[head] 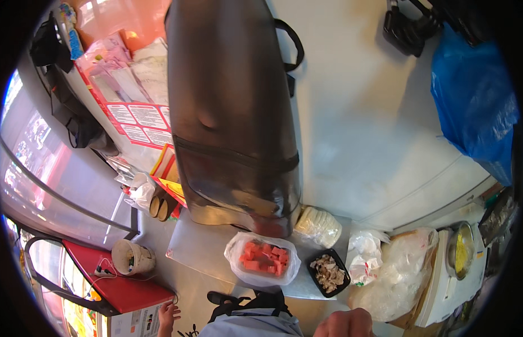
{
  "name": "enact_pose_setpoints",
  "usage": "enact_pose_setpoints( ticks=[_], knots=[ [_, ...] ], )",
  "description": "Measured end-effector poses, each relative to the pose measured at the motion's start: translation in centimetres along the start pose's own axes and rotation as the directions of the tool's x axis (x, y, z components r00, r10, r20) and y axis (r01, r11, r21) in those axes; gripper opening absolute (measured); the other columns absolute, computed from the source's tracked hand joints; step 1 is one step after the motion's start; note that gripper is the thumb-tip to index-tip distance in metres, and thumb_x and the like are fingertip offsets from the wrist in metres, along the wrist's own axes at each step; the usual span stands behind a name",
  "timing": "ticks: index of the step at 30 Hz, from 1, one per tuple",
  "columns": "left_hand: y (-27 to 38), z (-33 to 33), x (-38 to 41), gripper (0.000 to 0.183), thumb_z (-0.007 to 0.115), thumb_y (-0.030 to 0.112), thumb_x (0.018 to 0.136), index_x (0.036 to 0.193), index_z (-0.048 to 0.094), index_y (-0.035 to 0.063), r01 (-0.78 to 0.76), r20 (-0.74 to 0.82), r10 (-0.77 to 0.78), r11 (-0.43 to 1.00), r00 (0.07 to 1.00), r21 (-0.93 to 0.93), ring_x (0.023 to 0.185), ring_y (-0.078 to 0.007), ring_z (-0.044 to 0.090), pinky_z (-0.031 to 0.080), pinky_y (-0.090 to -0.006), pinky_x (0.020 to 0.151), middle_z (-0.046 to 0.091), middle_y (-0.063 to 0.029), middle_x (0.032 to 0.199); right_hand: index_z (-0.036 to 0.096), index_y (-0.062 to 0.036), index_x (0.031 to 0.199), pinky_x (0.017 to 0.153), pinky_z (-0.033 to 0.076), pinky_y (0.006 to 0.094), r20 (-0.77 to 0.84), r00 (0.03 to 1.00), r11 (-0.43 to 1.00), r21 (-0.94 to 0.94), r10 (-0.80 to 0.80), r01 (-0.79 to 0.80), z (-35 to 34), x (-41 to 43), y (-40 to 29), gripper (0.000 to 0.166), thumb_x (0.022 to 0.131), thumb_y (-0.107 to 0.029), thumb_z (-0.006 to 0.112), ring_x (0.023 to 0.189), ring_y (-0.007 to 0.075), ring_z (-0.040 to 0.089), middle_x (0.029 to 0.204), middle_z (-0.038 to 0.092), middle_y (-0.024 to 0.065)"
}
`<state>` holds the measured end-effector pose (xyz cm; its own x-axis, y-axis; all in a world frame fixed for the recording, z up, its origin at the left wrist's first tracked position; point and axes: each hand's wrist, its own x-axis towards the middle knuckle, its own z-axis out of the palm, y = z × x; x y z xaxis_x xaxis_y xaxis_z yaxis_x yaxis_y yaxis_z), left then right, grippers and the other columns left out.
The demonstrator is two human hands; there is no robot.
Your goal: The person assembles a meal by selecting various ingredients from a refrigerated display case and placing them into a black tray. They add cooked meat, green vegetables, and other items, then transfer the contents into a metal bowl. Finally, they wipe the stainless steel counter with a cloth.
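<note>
My left hand (167, 316) hangs low at the left, fingers apart and holding nothing, beside a red and white machine (130, 286). At the bottom edge, partly cut off, my right hand (345, 323) has curled fingers; its grasp is hidden. Before me on a metal table (202, 244) sits a container lined with clear plastic, holding cut red pieces (265, 258) that look like watermelon. To its right lies a black plastic tray (310, 271) of brownish shredded food. Behind stand a large dark bag (240, 126) with a side handle and a plastic-wrapped stack (318, 225).
At right are white plastic bags (364, 257), a larger clear bag (396, 274) and a metal bowl of yellow food (471, 252). A blue plastic bag (472, 92) hangs upper right. A white bucket (132, 258), a curved glass panel (67, 185) and printed sheets (139, 122) are at left.
</note>
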<state>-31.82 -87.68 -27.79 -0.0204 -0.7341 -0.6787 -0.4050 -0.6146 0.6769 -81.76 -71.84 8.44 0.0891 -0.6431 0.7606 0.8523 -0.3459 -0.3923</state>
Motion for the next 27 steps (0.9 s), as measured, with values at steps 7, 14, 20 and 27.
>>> enact_pose_setpoints(
  ticks=[7, 14, 20, 27],
  knots=[
    [-5.2, -2.0, -2.4, 0.035, 0.053, 0.02, 0.098, 0.128, 0.053, 0.0012, 0.168, -0.077, -0.168, 0.986, 0.983, -0.005, 0.079, -0.0226, 0.069, 0.057, -0.0342, 0.057, 0.066, -0.0114, 0.098, 0.058, 0.0026, 0.087, 0.043, 0.044, 0.0318, -0.6, 0.728, 0.904, -0.424, -0.33, 0.061, -2.9, -3.7, 0.8, 0.015, 0.098, -0.003, 0.05, 0.055, 0.0206, 0.058, 0.078, 0.059, 0.0158],
    [-9.5, -4.0, -3.4, 0.037, 0.053, 0.024, 0.099, 0.13, 0.052, 0.002, 0.273, -0.106, -0.274, 0.962, 0.956, -0.025, 0.084, -0.0253, 0.069, 0.057, -0.0395, 0.061, 0.065, -0.0136, 0.1, 0.067, 0.0016, 0.096, 0.056, 0.05, 0.0271, -0.761, 0.485, -0.086, -0.501, -0.43, -0.861, -16.6, -20.6, 5.0, 0.009, 0.095, -0.006, 0.063, 0.064, 0.016, 0.065, 0.078, 0.066, 0.0091],
    [-8.9, -4.0, -3.9, 0.039, 0.052, 0.026, 0.1, 0.131, 0.051, 0.0017, 0.242, -0.087, -0.245, 0.969, 0.966, -0.046, 0.085, -0.0235, 0.068, 0.057, -0.0387, 0.063, 0.065, -0.0116, 0.101, 0.069, 0.0011, 0.1, 0.061, 0.054, 0.0341, -0.708, 0.602, -0.34, -0.5, -0.368, -0.796, -17.6, -25.3, 7.8, 0.011, 0.089, 0.001, 0.064, 0.068, 0.0258, 0.069, 0.082, 0.068, 0.0146],
    [-5.6, -2.8, -3.5, 0.042, 0.054, 0.025, 0.099, 0.134, 0.05, 0.0024, 0.165, -0.094, -0.171, 0.984, 0.981, -0.069, 0.084, -0.0201, 0.068, 0.056, -0.0346, 0.061, 0.066, -0.0095, 0.1, 0.068, -0.0012, 0.096, 0.068, 0.054, 0.0395, -0.732, 0.563, -0.277, -0.49, -0.384, -0.826, -18.6, -24.5, 8.6, 0.01, 0.086, -0.001, 0.068, 0.077, 0.0348, 0.067, 0.087, 0.068, 0.0155]
  ],
)
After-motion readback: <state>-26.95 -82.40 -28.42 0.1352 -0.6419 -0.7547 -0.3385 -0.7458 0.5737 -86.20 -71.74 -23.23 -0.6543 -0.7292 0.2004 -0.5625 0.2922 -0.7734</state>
